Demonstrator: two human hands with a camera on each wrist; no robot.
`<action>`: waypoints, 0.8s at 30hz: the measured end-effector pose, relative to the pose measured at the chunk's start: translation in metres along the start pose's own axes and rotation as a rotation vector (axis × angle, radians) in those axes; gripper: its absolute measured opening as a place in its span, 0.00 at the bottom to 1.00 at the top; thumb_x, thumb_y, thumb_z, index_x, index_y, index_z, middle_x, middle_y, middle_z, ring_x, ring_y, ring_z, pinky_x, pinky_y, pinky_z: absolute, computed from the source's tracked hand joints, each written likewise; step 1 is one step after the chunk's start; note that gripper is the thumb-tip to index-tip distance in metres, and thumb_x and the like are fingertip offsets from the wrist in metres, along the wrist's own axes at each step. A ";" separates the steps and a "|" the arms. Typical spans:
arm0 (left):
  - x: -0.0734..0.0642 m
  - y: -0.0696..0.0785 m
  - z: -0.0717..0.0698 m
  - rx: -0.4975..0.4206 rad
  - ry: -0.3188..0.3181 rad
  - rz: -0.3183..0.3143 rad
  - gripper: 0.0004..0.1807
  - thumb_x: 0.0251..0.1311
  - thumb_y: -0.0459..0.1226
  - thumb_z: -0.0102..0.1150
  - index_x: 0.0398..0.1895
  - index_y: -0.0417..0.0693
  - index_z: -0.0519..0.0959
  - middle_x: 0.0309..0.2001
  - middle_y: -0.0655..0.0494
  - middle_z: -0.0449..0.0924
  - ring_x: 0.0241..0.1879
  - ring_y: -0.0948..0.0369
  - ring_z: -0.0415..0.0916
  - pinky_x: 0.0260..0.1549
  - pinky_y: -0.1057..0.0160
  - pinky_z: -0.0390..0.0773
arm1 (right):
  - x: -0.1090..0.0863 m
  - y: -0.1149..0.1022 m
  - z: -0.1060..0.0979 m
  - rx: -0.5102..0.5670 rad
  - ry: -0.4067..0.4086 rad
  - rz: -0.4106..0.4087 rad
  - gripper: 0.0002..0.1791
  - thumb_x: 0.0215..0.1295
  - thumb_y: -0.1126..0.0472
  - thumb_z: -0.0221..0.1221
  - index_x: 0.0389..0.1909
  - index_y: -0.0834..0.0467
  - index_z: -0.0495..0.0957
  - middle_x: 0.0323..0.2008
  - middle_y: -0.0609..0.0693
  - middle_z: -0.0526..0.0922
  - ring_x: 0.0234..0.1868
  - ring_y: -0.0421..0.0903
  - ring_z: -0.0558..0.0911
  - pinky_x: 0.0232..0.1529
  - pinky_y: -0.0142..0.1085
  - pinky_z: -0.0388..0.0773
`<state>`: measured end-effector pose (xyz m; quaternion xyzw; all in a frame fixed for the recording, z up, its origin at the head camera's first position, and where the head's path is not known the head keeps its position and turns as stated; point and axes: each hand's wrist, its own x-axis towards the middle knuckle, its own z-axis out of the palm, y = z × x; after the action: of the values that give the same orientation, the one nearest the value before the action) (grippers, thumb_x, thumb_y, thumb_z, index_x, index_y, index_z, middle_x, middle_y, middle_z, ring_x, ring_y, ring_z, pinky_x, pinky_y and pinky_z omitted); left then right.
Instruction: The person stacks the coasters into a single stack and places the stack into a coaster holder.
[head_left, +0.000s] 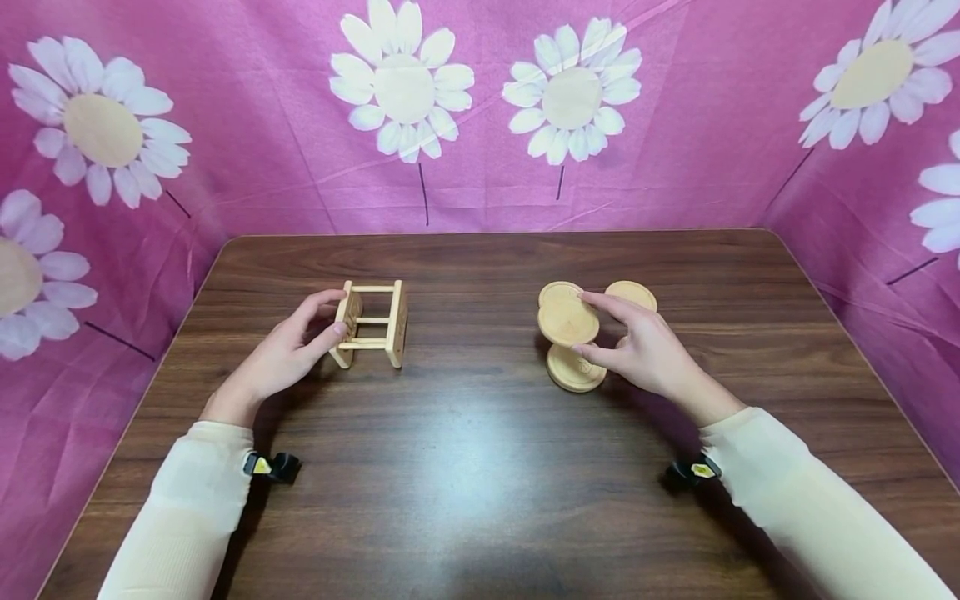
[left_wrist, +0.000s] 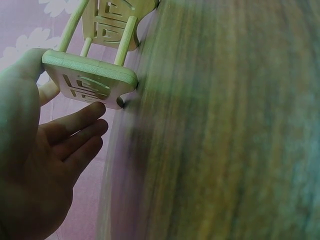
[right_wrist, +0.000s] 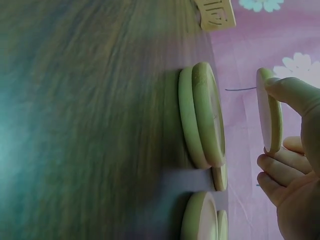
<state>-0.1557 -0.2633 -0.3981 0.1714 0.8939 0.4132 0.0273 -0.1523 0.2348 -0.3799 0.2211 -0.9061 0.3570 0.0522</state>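
Observation:
My left hand grips the near side panel of a small wooden coaster rack between thumb and forefinger. The rack stands upright on the table, its two cut-out panels joined by round bars; its slot holds nothing. In the left wrist view the other fingers extend below the panel. My right hand pinches a round wooden coaster by its rim, raised above the table. Below it lie more coasters: a front one, one partly hidden behind, and one at back right.
A dark wood-grain table spans the space between and in front of the hands. Pink cloth with white daisies hangs around its back and sides. In the right wrist view two coasters lie stacked, with others beside them.

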 end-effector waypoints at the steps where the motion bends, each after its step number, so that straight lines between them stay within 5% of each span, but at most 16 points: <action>1: 0.000 0.000 0.000 0.000 0.000 0.000 0.28 0.82 0.38 0.55 0.81 0.51 0.64 0.66 0.36 0.80 0.64 0.47 0.78 0.62 0.75 0.67 | -0.002 0.000 -0.001 0.005 -0.007 0.005 0.38 0.61 0.64 0.78 0.72 0.63 0.76 0.49 0.63 0.88 0.15 0.31 0.71 0.26 0.30 0.73; 3: 0.000 0.000 0.000 0.001 0.000 -0.001 0.28 0.82 0.38 0.55 0.81 0.52 0.64 0.66 0.36 0.81 0.63 0.49 0.78 0.62 0.76 0.67 | -0.007 0.001 -0.003 -0.011 -0.008 0.004 0.38 0.61 0.63 0.78 0.72 0.61 0.76 0.49 0.62 0.88 0.18 0.33 0.73 0.31 0.31 0.76; 6: 0.000 0.001 0.000 0.004 0.000 -0.005 0.28 0.83 0.38 0.55 0.81 0.52 0.64 0.66 0.37 0.81 0.62 0.55 0.78 0.61 0.77 0.67 | -0.013 0.003 -0.004 -0.061 0.006 -0.015 0.38 0.59 0.63 0.79 0.72 0.61 0.78 0.52 0.62 0.90 0.41 0.47 0.87 0.54 0.43 0.79; 8: 0.000 0.001 0.000 0.005 -0.001 -0.006 0.29 0.83 0.39 0.55 0.82 0.53 0.63 0.66 0.37 0.81 0.61 0.56 0.78 0.60 0.78 0.67 | -0.016 0.005 -0.004 -0.082 0.009 -0.024 0.38 0.59 0.63 0.79 0.71 0.62 0.78 0.64 0.62 0.86 0.60 0.56 0.85 0.65 0.52 0.75; 10: 0.000 0.001 0.000 0.005 -0.003 -0.009 0.29 0.83 0.39 0.54 0.82 0.53 0.63 0.66 0.37 0.81 0.62 0.55 0.77 0.60 0.77 0.67 | -0.019 0.007 -0.004 -0.081 0.001 -0.022 0.38 0.59 0.63 0.79 0.71 0.62 0.78 0.66 0.61 0.85 0.67 0.61 0.82 0.67 0.54 0.74; 14: 0.000 0.001 0.000 0.004 -0.008 -0.009 0.29 0.83 0.39 0.54 0.82 0.53 0.63 0.66 0.36 0.80 0.63 0.50 0.78 0.63 0.71 0.69 | -0.025 0.010 -0.002 -0.074 -0.005 -0.019 0.38 0.59 0.63 0.79 0.71 0.60 0.78 0.67 0.60 0.84 0.65 0.57 0.83 0.69 0.39 0.73; 17: -0.001 0.001 0.000 0.008 -0.008 -0.007 0.29 0.83 0.39 0.54 0.82 0.53 0.63 0.66 0.36 0.80 0.64 0.48 0.78 0.64 0.65 0.70 | -0.029 0.013 0.001 -0.060 -0.009 -0.024 0.38 0.59 0.63 0.79 0.71 0.59 0.78 0.66 0.60 0.85 0.43 0.49 0.85 0.63 0.24 0.69; 19: -0.001 0.001 0.000 0.009 -0.005 -0.004 0.29 0.83 0.38 0.54 0.82 0.53 0.63 0.66 0.36 0.81 0.63 0.49 0.79 0.63 0.67 0.70 | -0.032 0.014 0.004 -0.054 -0.012 -0.029 0.38 0.59 0.64 0.80 0.71 0.59 0.78 0.65 0.60 0.86 0.40 0.46 0.83 0.61 0.17 0.65; 21: -0.001 0.001 0.001 0.011 0.000 0.000 0.28 0.83 0.38 0.55 0.81 0.52 0.63 0.65 0.36 0.81 0.62 0.51 0.79 0.62 0.71 0.70 | -0.034 0.016 0.006 -0.049 -0.016 -0.033 0.39 0.58 0.64 0.80 0.71 0.60 0.78 0.64 0.60 0.86 0.41 0.49 0.86 0.61 0.14 0.62; 24: -0.001 0.001 0.001 0.007 0.002 0.002 0.28 0.83 0.38 0.54 0.81 0.52 0.64 0.65 0.36 0.81 0.61 0.53 0.78 0.59 0.78 0.68 | -0.036 0.018 0.008 -0.050 -0.018 -0.047 0.39 0.56 0.64 0.80 0.70 0.61 0.78 0.63 0.61 0.87 0.61 0.57 0.85 0.65 0.11 0.57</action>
<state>-0.1546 -0.2618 -0.3980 0.1720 0.8951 0.4105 0.0253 -0.1275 0.2539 -0.4062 0.2439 -0.9098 0.3307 0.0580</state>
